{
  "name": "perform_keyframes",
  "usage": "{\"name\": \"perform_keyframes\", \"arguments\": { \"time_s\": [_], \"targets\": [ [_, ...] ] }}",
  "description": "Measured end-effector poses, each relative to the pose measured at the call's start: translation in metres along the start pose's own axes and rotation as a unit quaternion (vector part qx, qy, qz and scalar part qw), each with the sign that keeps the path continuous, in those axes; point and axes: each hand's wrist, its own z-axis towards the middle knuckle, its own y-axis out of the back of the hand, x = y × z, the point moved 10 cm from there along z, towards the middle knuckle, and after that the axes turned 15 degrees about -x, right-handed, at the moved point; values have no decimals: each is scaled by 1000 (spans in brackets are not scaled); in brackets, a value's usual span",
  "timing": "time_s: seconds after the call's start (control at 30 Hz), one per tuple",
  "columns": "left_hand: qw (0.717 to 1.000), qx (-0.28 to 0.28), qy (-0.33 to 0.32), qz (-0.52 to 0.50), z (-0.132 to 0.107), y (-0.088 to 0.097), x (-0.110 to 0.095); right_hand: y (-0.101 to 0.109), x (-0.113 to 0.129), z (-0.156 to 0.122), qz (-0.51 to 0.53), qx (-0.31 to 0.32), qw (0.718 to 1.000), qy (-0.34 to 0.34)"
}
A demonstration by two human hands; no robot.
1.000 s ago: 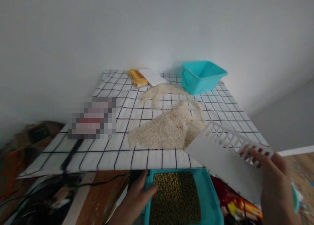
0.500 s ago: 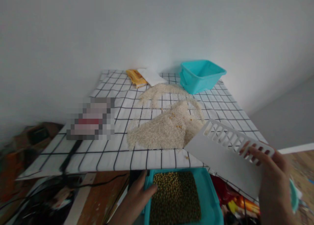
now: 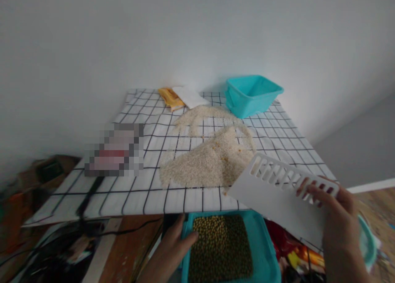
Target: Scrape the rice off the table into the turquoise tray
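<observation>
My right hand (image 3: 335,217) grips a white slotted plastic scraper (image 3: 271,194) by its slotted end, its flat edge touching the near right side of a pile of white rice (image 3: 210,159) on the checked tablecloth (image 3: 148,192). A few yellow grains lie in the rice. My left hand (image 3: 173,246) holds the left rim of a turquoise tray (image 3: 265,254) filled with green-brown beans (image 3: 220,248), held just below the table's front edge.
An empty turquoise tub (image 3: 251,94) stands at the far right of the table by the wall. A yellow packet (image 3: 169,98) and a white packet (image 3: 189,96) lie at the back. A blurred-out object (image 3: 115,150) rests on the left. Cables and clutter lie lower left.
My right hand has slid the scraper a little left, closer against the rice pile. My left hand and the bean tray have stayed where they were.
</observation>
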Motion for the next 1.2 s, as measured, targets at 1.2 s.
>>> {"name": "perform_keyframes", "arguments": {
  "time_s": [1.2],
  "targets": [
    [999,-32,1,13,1,8,5,-45,31,-1,91,-2,995,51]
  ]
}}
